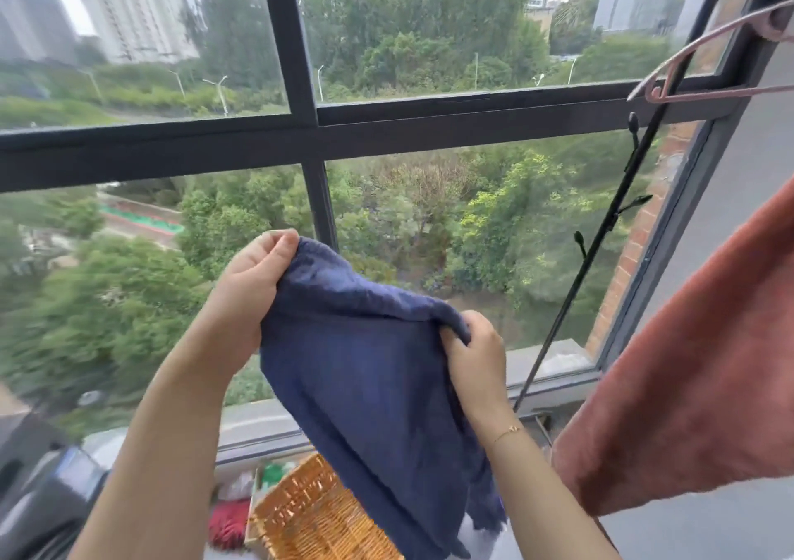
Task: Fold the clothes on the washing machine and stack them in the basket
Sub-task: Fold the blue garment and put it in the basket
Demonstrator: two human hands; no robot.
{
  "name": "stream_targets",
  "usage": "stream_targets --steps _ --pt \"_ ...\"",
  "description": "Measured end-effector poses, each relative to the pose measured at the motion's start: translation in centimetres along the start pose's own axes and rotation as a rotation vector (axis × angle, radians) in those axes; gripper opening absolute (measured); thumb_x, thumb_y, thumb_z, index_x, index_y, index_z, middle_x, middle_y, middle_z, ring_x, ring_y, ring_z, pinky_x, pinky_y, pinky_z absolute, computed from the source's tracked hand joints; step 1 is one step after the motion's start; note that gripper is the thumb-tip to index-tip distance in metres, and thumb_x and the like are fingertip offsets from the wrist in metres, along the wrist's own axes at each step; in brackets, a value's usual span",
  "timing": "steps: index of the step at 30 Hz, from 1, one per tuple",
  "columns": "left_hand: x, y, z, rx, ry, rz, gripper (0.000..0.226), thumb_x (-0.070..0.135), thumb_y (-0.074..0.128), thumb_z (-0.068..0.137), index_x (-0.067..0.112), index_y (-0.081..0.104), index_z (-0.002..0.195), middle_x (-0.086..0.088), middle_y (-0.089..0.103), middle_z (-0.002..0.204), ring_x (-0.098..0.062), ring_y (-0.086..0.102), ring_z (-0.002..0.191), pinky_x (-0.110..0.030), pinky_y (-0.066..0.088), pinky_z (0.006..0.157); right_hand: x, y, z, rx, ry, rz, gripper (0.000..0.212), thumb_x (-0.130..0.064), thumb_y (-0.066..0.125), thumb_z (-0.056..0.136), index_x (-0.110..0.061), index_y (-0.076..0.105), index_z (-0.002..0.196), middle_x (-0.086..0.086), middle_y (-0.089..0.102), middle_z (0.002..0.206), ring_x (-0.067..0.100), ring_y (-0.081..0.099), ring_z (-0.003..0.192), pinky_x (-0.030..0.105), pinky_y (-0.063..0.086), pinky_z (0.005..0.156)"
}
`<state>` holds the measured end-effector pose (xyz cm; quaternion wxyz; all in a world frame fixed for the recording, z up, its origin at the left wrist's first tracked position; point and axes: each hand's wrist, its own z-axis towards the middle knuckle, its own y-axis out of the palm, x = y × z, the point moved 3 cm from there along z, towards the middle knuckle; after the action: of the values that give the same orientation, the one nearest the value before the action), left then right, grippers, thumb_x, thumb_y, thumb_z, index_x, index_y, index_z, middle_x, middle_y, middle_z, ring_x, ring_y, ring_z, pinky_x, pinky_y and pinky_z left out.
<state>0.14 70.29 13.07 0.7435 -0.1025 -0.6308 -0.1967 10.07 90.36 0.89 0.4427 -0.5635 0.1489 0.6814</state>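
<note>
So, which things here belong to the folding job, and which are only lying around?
Job:
blue cloth, held up by left hand and right hand
basket below it

Not the job:
pink hanger
red-brown towel hanging at right
red item beside the basket
black pole

The cloth (378,387) hangs in front of the window (309,138), held up between two hands: the left hand (253,284) at its upper left corner, the right hand (474,353) lower, at its right edge. The basket (309,516) sits below, partly behind the cloth. A towel (696,379) hangs to the right, with a hanger (704,65) above it.
</note>
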Motion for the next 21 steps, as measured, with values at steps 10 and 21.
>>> stream_targets --steps 10,21 --pt "-2.8 -11.5 -9.3 0.221 -0.040 0.404 0.049 0.030 0.086 0.057 0.021 0.066 0.101 0.007 0.074 0.092 -0.005 0.066 0.085 -0.019 0.052 0.080 -7.9 8.5 -3.0 -0.156 -0.097 0.392 0.014 -0.003 0.041 0.097 -0.012 0.051 0.099 -0.012 0.058 0.078 -0.010 0.050 0.065 0.020 0.039 0.063" --pt "-2.1 -19.5 -18.9 0.907 -0.070 0.211 0.015 0.015 0.056 0.095 0.019 0.068 0.086 0.011 0.072 0.070 -0.008 0.067 0.071 -0.017 0.053 0.066 -12.9 19.1 -9.0 -0.606 -0.243 0.388 0.020 -0.008 0.049 0.095 -0.011 0.053 0.076 -0.011 0.050 0.062 0.004 0.038 0.061 0.029 0.033 0.059"
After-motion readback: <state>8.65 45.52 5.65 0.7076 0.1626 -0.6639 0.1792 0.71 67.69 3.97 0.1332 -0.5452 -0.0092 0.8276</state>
